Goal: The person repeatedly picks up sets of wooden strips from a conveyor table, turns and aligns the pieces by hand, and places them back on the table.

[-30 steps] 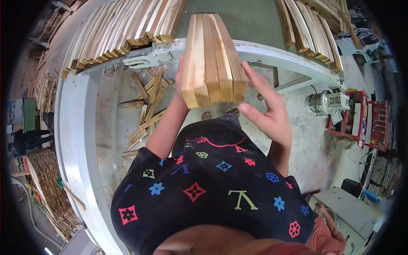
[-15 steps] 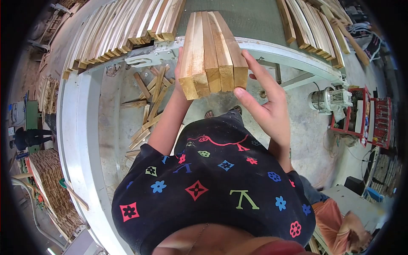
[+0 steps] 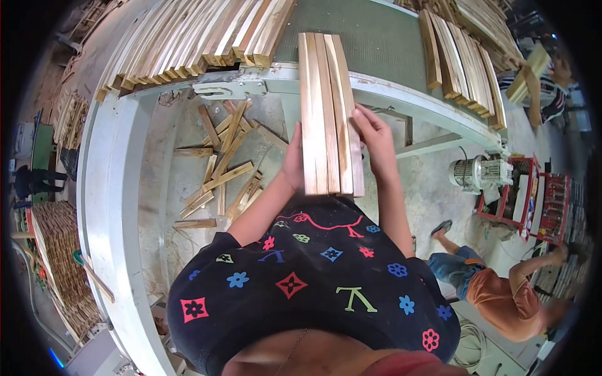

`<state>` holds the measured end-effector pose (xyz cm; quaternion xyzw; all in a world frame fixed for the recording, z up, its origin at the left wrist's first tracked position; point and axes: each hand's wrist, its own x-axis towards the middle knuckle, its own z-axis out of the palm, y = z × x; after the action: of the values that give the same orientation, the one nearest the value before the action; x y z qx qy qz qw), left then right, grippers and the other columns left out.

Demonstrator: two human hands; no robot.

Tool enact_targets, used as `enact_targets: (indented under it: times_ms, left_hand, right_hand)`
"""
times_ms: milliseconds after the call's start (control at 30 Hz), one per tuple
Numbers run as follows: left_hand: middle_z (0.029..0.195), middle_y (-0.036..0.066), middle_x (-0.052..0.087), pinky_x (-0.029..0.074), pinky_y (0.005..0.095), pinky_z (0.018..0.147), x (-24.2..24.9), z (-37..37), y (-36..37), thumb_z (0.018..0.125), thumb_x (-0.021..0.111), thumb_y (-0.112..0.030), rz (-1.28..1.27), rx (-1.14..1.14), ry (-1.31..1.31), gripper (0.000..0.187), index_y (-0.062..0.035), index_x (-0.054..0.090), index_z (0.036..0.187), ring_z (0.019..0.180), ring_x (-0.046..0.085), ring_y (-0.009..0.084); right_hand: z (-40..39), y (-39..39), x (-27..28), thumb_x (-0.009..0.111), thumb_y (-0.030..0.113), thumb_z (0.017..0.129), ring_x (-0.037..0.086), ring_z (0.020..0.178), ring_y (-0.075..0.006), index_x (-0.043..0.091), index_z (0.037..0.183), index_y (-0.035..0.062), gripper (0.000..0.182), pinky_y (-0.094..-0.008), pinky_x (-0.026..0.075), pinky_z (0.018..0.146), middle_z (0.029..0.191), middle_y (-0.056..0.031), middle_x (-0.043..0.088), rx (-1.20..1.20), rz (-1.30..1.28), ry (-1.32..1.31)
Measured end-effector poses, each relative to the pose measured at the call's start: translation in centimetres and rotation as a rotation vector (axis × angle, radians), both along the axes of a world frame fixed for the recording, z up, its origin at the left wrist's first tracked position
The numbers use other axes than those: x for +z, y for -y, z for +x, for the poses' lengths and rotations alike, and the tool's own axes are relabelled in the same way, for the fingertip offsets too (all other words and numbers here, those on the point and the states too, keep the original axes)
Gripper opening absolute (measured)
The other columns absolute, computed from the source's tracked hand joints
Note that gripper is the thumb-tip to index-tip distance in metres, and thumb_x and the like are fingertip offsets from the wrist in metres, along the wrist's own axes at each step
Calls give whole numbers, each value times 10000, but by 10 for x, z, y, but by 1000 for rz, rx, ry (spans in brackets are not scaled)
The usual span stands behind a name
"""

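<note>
Several wooden strips (image 3: 326, 119) are held side by side as a bundle in front of my torso. Their long faces point up at me and their far ends reach over the edge of the machine table. My left hand (image 3: 293, 164) presses against the left side of the bundle, its fingers partly hidden behind the wood. On the opposite side my right hand (image 3: 375, 139) grips the right edge, with bent fingers near the upper part. The bundle is clamped between both hands, above the floor.
A row of wooden strips (image 3: 194, 37) lies on the green belt (image 3: 370, 37) at left, another row (image 3: 461, 66) at right. Offcuts (image 3: 229, 150) litter the floor below. A motor (image 3: 480, 172) and a red rack (image 3: 527, 200) stand right. One person (image 3: 501, 301) is behind right; another holds wood upper right.
The bundle has tipped from showing its end faces to showing its long faces, and its near end came closer to my body. The person in orange has moved further into view.
</note>
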<state>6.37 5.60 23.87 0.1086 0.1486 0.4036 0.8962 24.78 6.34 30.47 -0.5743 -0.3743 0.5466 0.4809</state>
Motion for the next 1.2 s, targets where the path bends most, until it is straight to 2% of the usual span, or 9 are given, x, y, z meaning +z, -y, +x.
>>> enact_targets:
  times_ms: [133, 167, 433, 533, 700, 1000, 1033, 1133, 1200]
  left_hand:
    - [1478, 258, 459, 393, 501, 1125, -16, -2, 4, 922, 303, -780, -21, -101, 59, 950, -60, 319, 1541, 1317, 511, 407]
    - [1483, 282, 443, 386, 498, 1130, -32, -2, 3, 904, 300, -803, -159, -142, 414, 982, -62, 307, 1549, 1331, 498, 405]
    - [1477, 211, 481, 393, 479, 1127, -46, -6, 2, 908, 340, -792, -200, -100, -55, 947, -77, 365, 1529, 1328, 510, 361]
    - [1465, 178, 503, 404, 470, 1118, -62, -6, 6, 917, 361, -778, -249, -76, -114, 919, -85, 385, 1520, 1316, 523, 330]
    - [1460, 158, 512, 417, 466, 1106, -65, -6, 16, 930, 371, -761, -277, -72, -83, 887, -95, 394, 1516, 1305, 531, 313]
    - [1459, 171, 504, 444, 495, 1079, -65, -2, 26, 881, 379, -815, -202, -110, 69, 957, -94, 391, 1510, 1292, 538, 334]
    - [1456, 206, 495, 438, 509, 1083, -72, -2, 26, 859, 396, -832, -186, -150, 128, 992, -89, 376, 1517, 1293, 530, 365]
    - [1440, 271, 479, 433, 535, 1083, -62, 3, 21, 793, 453, -866, -176, -186, 241, 1083, -58, 363, 1509, 1282, 519, 431]
    - [1444, 271, 474, 427, 535, 1089, -54, 5, 24, 786, 480, -855, -179, -198, 307, 1081, -51, 371, 1501, 1294, 508, 427]
  right_hand:
    - [2, -6, -35, 722, 292, 903, 652, 924, -119, 639, 1291, 64, 458, -260, 548, 643, 1103, -68, 705, 39, 19, 44]
    - [2, -5, -39, 723, 286, 901, 654, 937, -123, 639, 1288, 62, 455, -262, 548, 641, 1117, -75, 703, 43, 20, 48]
    - [-14, -29, -20, 729, 220, 900, 630, 1092, -236, 611, 1266, 7, 440, -349, 481, 967, 1201, -127, 664, 33, 115, 342]
    - [-32, -46, -20, 739, 231, 868, 583, 1187, -322, 593, 1282, 12, 490, -418, 433, 1037, 1308, -179, 597, 19, 637, 898]
    - [-66, -57, -29, 712, 431, 834, 337, 1354, -492, 472, 1412, 39, 739, -569, 327, 1077, 1508, -283, 318, 151, 544, 1107]
    - [-68, -45, -11, 652, 533, 882, 349, 1418, -374, 636, 1282, 141, 560, -620, 224, 1135, 1471, -262, 418, 600, 983, 1330]
    - [-72, -58, -10, 566, 642, 886, 545, 1247, -310, 723, 1071, 110, 584, -552, 272, 1143, 1214, -233, 626, 666, 1183, 1221]
    - [-75, -97, -10, 493, 703, 882, 666, 873, -328, 750, 794, 86, 674, -475, 422, 1033, 781, -158, 696, 1476, 1122, 1290]
    - [-75, -110, -14, 435, 742, 890, 626, 643, -331, 690, 635, 68, 764, -447, 506, 784, 570, -130, 612, 1499, 1251, 1244]
